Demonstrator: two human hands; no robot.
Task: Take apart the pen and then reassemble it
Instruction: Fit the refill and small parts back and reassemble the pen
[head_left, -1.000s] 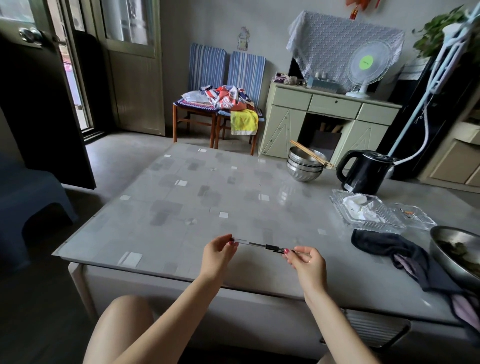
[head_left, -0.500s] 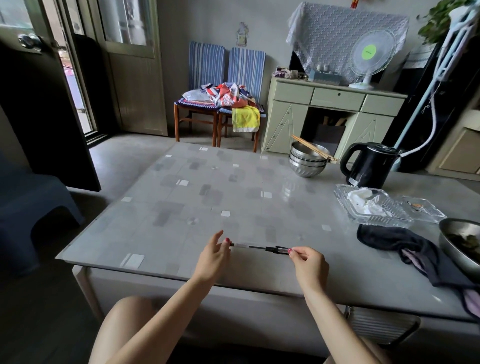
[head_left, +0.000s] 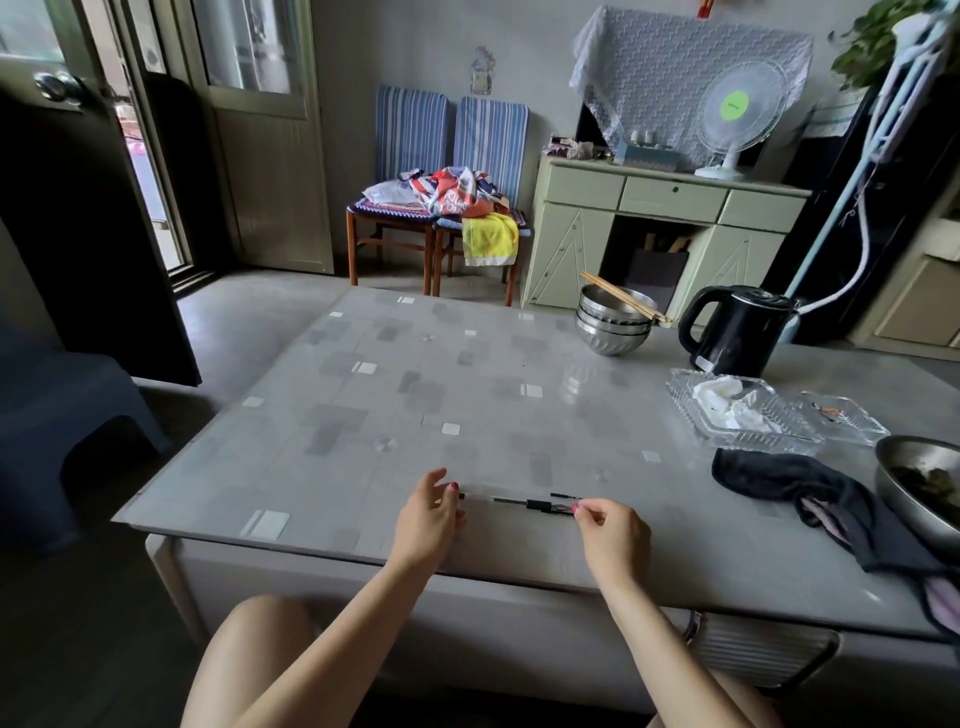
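Note:
A slim pen (head_left: 519, 502) with a clear barrel and a black clip end lies level just above the grey table (head_left: 467, 395), close to its front edge. My left hand (head_left: 430, 517) touches the clear left tip with thumb and a fingertip, its other fingers lifted and spread. My right hand (head_left: 614, 535) pinches the dark clip end between thumb and forefinger. The pen looks to be in one piece; its small parts are too fine to tell apart.
On the right of the table lie a dark cloth (head_left: 800, 488), a glass tray (head_left: 737, 415), a metal bowl (head_left: 922, 486), a black kettle (head_left: 737, 332) and stacked steel bowls with chopsticks (head_left: 615, 319). A blue stool (head_left: 67, 410) stands to the left.
My left hand's fingers have loosened and spread at the pen's tip. Both hands and the pen stay at the table's front edge; the camera has shifted slightly.

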